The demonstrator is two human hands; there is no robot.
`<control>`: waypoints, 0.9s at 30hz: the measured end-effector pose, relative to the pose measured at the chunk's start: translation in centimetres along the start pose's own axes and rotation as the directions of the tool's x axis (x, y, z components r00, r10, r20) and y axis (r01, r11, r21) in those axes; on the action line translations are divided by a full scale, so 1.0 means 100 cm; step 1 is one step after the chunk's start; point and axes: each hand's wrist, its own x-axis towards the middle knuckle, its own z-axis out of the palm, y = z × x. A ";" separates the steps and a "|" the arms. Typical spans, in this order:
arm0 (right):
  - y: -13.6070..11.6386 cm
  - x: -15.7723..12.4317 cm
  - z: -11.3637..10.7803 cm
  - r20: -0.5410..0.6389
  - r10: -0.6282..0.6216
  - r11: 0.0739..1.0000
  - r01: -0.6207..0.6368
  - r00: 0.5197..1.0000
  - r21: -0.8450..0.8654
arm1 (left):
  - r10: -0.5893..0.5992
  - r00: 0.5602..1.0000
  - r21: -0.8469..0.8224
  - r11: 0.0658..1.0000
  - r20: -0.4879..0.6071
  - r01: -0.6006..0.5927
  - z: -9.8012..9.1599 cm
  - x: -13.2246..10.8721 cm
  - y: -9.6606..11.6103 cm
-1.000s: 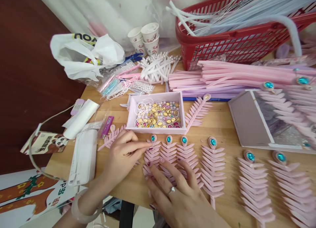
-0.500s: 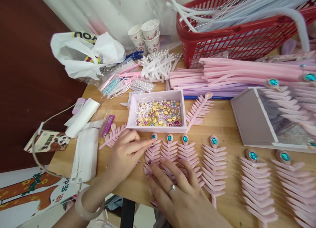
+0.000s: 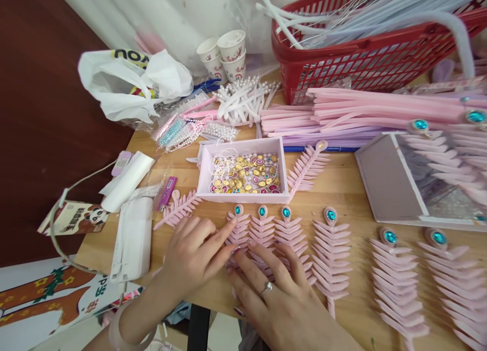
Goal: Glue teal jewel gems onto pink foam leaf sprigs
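Pink feather-shaped pieces with blue gems lie in a row on the wooden table. My left hand (image 3: 196, 249) touches the leftmost gem piece (image 3: 239, 229), its index finger on the leaves below the gem and its thumb a little lower, apart from the index. Spread fingers of my right hand (image 3: 272, 285) rest over the lower leaves of the leftmost pieces, including the second (image 3: 262, 228) and the third (image 3: 288, 232). Right of that hand lies another gem piece (image 3: 331, 259), untouched. Behind the row stands a lilac box (image 3: 243, 199) of gold, pink and pearl beads.
A red basket (image 3: 342, 69) of pale stems stands at the back right, with pink stems (image 3: 357, 107) before it. An open-sided box (image 3: 391, 181) is at the right. Paper cups (image 3: 233, 57) and a white bag (image 3: 129, 87) are behind; a white case (image 3: 133, 239) lies left.
My left hand has drawn down and slightly left from the gem; its index finger and thumb have parted. My right hand has barely moved.
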 end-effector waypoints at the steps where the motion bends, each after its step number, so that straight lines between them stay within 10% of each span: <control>1: 0.000 0.000 0.000 -0.006 0.002 1.000 -0.002 1.000 0.001 | -0.002 1.000 -0.008 1.000 0.001 0.002 0.001 0.001 0.000; 17: 0.002 0.002 0.002 -0.055 -0.002 1.000 0.001 0.998 -0.020 | -0.004 1.000 -0.032 0.999 -0.004 0.004 0.006 0.002 0.000; 27: 0.004 -0.012 0.022 -0.174 -0.014 0.996 -0.002 0.985 -0.092 | -0.198 0.978 -0.175 0.967 -0.067 0.184 -0.055 0.041 -0.034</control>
